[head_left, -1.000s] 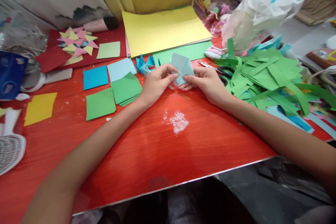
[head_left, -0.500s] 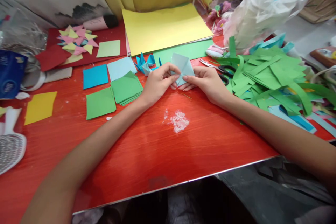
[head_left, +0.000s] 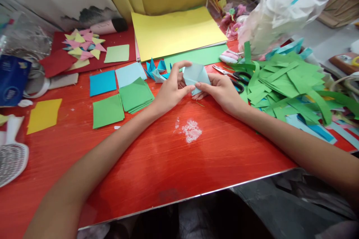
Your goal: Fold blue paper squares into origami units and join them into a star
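A creased, pale blue sheet of origami paper (head_left: 196, 73) is held up above the red table between both hands. My left hand (head_left: 175, 87) grips its left side, with the index finger bent over the top left corner and the thumb at the lower edge. On the other side, my right hand (head_left: 220, 89) pinches the lower right part, thumb in front and fingers behind. Folded blue paper pieces (head_left: 155, 70) stand just behind my left hand. Scissors with black handles (head_left: 239, 78) lie beyond my right hand.
Left of my hands lie stacked green squares (head_left: 136, 95), a blue square (head_left: 102, 82) and a light blue square (head_left: 131, 74). Large yellow sheets (head_left: 179, 31) lie at the back. Green paper strips (head_left: 291, 82) heap up on the right near a plastic bag (head_left: 283, 15).
My left index finger has lifted and moved up to the paper's top left corner. The top of the paper now looks folded down and lower. My right hand stays nearly in place.
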`<state>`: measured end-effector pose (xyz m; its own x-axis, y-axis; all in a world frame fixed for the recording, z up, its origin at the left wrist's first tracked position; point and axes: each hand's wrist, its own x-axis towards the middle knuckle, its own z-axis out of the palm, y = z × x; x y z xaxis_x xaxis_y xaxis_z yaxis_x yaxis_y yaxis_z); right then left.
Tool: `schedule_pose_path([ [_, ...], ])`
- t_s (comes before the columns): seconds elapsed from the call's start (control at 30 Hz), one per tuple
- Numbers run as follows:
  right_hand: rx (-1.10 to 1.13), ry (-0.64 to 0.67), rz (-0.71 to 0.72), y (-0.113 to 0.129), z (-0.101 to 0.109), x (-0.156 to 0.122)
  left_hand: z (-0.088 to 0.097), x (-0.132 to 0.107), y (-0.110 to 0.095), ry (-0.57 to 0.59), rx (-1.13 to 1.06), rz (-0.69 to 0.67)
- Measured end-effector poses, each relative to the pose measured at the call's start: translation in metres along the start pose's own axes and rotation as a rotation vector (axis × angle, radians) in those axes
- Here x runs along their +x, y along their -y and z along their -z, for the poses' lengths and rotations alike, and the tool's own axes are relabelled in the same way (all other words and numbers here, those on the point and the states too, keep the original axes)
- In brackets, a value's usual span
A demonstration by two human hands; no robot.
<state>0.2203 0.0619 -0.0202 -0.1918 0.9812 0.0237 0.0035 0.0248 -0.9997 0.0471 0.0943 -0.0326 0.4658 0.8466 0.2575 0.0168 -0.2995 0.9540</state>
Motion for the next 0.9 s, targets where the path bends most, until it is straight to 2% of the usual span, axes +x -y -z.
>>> schedule_pose_path([
  [0.4,-0.025,-0.04,0.022,-0.001,0.0,0.0,0.002,0.003,0.014,0.083,-0.142,0.022],
  [0.77,-0.055,-0.011,0.056,0.0,0.0,-0.001,0.002,0.004,0.002,0.072,-0.087,0.065],
  [0.9,-0.076,-0.041,0.06,-0.002,0.001,0.0,0.002,0.004,-0.001,0.069,-0.104,0.099],
])
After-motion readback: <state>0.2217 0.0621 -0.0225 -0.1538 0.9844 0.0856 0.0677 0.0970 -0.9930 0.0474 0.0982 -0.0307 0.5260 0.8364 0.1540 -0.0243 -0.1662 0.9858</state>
